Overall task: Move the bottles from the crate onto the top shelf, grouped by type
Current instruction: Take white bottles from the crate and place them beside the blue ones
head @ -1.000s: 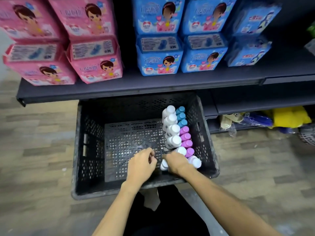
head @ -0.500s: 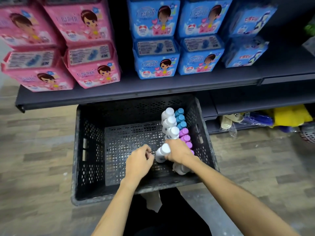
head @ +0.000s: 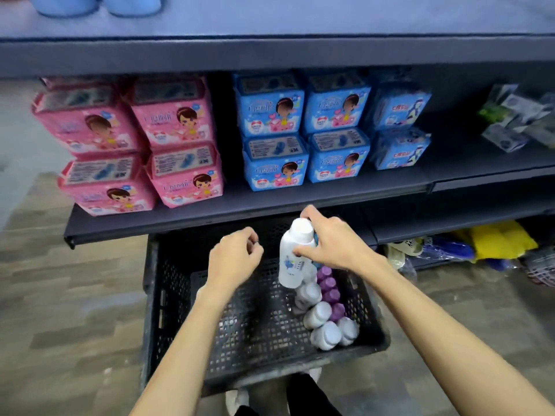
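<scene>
A black plastic crate [head: 168, 295] stands on the floor under the shelves. My right hand [head: 333, 244] grips a white bottle [head: 292, 259] by its upper part and holds it upright above the crate. A blue cap peeks out behind that hand. Several white-capped bottles [head: 318, 315] and purple-capped bottles [head: 329, 285] stand in a row at the crate's right side. My left hand [head: 234, 259] hovers just left of the lifted bottle with its fingers curled and nothing visibly in it. The top shelf [head: 270, 52] runs across the upper edge of the view.
Pink packs [head: 177, 142] and blue packs [head: 306, 130] fill the middle shelf [head: 240, 208]. Two blue tubs [head: 99, 4] sit on the top shelf at the left. Yellow and blue bags [head: 498, 241] lie on the low shelf at the right. Wood-look floor surrounds the crate.
My right hand has lifted a white bottle up out of the crate's row. My left hand rose beside it. The view tilted upward, bringing the top shelf into sight.
</scene>
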Demonstrator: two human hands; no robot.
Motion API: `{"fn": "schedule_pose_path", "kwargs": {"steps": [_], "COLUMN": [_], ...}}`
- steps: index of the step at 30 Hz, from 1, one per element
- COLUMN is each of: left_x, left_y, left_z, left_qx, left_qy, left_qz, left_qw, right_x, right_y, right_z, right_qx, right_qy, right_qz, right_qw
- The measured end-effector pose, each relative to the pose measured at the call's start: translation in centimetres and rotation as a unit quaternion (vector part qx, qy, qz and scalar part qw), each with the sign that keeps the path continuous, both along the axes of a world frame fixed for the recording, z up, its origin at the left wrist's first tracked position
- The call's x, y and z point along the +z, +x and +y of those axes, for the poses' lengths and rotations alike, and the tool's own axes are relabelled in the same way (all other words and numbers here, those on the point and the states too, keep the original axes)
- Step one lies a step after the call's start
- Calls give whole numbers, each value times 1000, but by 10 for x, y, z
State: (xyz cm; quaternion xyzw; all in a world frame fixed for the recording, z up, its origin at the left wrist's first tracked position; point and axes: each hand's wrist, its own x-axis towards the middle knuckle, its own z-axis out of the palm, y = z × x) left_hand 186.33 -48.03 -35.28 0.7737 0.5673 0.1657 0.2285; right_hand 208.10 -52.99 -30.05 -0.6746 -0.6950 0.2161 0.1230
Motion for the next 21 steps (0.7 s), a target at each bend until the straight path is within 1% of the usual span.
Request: {"fn": "schedule_pose_path", "kwargs": {"steps": [5,11,15,18,21], "left_x": [91,203,258,290,318], "left_y": [14,13,4,-4,-5], "left_z": [36,59,64,68,73], "left_qx": [-66,-89,-96,-92,-85], "left_qy": [130,267,317,352,363], "left_qz": [-14,-58,-67,-64,-64], "left_qw": [989,958,941,929,926], "right_x": [101,211,269,307,342], "right_y": [-1,-3,1,6,11], "right_z": [24,47,57,65,76], "right_qx": [10,21,24,44,53], "right_qy": [146,260,295,302,320], "right_qz": [-15,-32,-29,-2,25], "right_qw": [989,965,955,952,946]}}
